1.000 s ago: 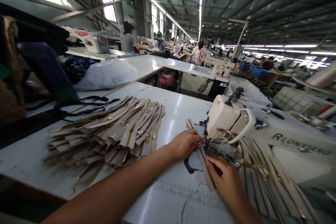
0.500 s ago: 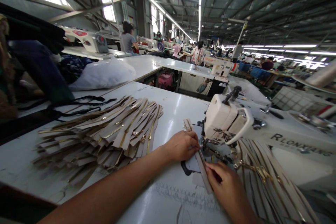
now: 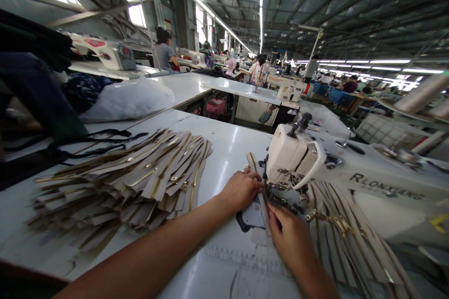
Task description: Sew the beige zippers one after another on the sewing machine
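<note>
A beige zipper [image 3: 264,212] lies lengthwise on the table beside the needle area of the white sewing machine [image 3: 286,154]. My left hand [image 3: 242,190] is closed over its upper part, with the far end and a metal pull showing beyond my fingers. Lower down, my right hand [image 3: 290,230] pinches the zipper's edge between thumb and fingers, close to the machine's foot. Left of my hands spreads a pile of beige zippers [image 3: 157,175] with gold teeth. More zippers [image 3: 345,238] with gold pulls hang together under the machine arm on the right.
Printed ruler marks [image 3: 242,259] run across the white table in front of my hands. A white plastic bag [image 3: 131,98] and black straps [image 3: 101,138] lie at the left. Farther back are other sewing machines [image 3: 287,88] and a seated person in grey [image 3: 163,53].
The zipper has shifted slightly away from me along the machine, my right hand moving with it. My left hand stays on its upper part. The whole view has moved a little.
</note>
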{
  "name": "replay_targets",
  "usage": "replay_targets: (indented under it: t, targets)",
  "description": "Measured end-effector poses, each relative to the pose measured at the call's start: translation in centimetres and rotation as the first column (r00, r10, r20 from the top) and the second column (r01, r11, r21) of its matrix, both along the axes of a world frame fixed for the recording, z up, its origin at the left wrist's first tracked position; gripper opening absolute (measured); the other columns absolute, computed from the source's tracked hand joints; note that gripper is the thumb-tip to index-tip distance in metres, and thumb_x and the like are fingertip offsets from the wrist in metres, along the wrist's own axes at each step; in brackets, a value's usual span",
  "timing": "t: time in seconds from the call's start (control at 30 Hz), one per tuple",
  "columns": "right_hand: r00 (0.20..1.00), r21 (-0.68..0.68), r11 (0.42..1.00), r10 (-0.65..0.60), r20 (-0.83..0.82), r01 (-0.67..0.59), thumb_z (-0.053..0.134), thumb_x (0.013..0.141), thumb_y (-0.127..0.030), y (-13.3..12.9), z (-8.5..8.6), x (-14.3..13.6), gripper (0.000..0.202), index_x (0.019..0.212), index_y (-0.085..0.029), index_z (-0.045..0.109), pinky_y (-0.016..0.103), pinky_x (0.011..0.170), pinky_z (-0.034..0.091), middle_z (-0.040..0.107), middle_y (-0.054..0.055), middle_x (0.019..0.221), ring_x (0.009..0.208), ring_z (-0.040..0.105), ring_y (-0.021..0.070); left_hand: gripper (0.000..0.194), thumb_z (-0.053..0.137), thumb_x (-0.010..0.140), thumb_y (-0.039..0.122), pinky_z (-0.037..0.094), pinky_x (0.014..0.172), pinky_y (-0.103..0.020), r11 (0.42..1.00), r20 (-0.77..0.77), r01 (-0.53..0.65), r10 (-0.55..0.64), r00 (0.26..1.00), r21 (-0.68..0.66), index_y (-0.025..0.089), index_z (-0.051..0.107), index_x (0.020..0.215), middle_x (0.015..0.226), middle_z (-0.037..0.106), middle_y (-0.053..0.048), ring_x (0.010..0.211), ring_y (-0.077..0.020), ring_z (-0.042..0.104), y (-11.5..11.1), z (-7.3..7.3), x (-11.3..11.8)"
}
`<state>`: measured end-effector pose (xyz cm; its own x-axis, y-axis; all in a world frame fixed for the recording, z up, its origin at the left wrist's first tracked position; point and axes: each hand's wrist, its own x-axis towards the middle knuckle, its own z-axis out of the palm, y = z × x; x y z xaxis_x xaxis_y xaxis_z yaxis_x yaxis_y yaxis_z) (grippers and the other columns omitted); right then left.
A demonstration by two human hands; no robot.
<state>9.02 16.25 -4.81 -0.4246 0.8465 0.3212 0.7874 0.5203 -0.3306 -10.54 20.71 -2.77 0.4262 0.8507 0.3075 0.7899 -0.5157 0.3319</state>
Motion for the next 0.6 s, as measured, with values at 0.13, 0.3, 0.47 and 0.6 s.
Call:
replay_targets:
  t: [0.13, 0.3, 0.47, 0.6]
  targets:
    - [1.000, 0.019, 1.000, -0.024, 0.016, 0.024, 0.035, 0.090, -0.017, -0.1, 0.0, -0.5, 0.040, 0.111, -0.016, 0.068, 0.028, 0.079, 0.053, 0.071, 0.011, 0.100, 0.084, 0.068, 0.0207, 0.020, 0.052, 0.092, 0.021, 0.044, 0.089, -0.034, 1.000, 0.019, 0.021, -0.020, 1.000, -0.013, 0.020, 0.072, 0.090, 0.106, 0.065, -0.006, 0.097, -0.0219, 0.056, 0.3, -0.1, 0.3]
    - [0.998, 0.023, 0.998, -0.055, 0.018, 0.055, 0.035, 0.088, -0.017, -0.7, -0.2, -0.9, 0.041, 0.109, -0.015, 0.070, 0.029, 0.069, 0.054, 0.072, 0.011, 0.093, 0.077, 0.069, 0.0222, 0.018, 0.054, 0.091, 0.020, 0.042, 0.089, -0.034, 0.998, 0.048, 0.058, -0.057, 0.997, -0.022, 0.020, 0.071, 0.088, 0.107, 0.066, -0.004, 0.100, -0.0222, 0.054, 0.3, 0.1, 0.3]
    - [0.997, 0.035, 0.996, -0.083, 0.011, 0.082, 0.033, 0.088, -0.016, -0.8, -0.6, -1.1, 0.043, 0.113, -0.012, 0.068, 0.029, 0.069, 0.055, 0.072, 0.012, 0.096, 0.076, 0.070, 0.0223, 0.014, 0.056, 0.091, 0.021, 0.041, 0.086, -0.034, 0.999, 0.054, 0.041, -0.040, 0.998, -0.020, 0.022, 0.070, 0.087, 0.107, 0.065, -0.002, 0.101, -0.0227, 0.053, 0.4, -0.1, 0.4]
    - [0.994, 0.048, 0.993, -0.105, 0.025, 0.103, 0.035, 0.087, -0.016, -0.6, -0.8, -1.2, 0.043, 0.117, -0.013, 0.066, 0.029, 0.069, 0.055, 0.072, 0.011, 0.098, 0.078, 0.070, 0.0231, 0.015, 0.056, 0.091, 0.022, 0.041, 0.087, -0.035, 0.999, 0.055, 0.041, -0.040, 0.998, -0.015, 0.022, 0.070, 0.085, 0.107, 0.065, -0.001, 0.102, -0.0225, 0.052, 0.5, -0.3, 0.4]
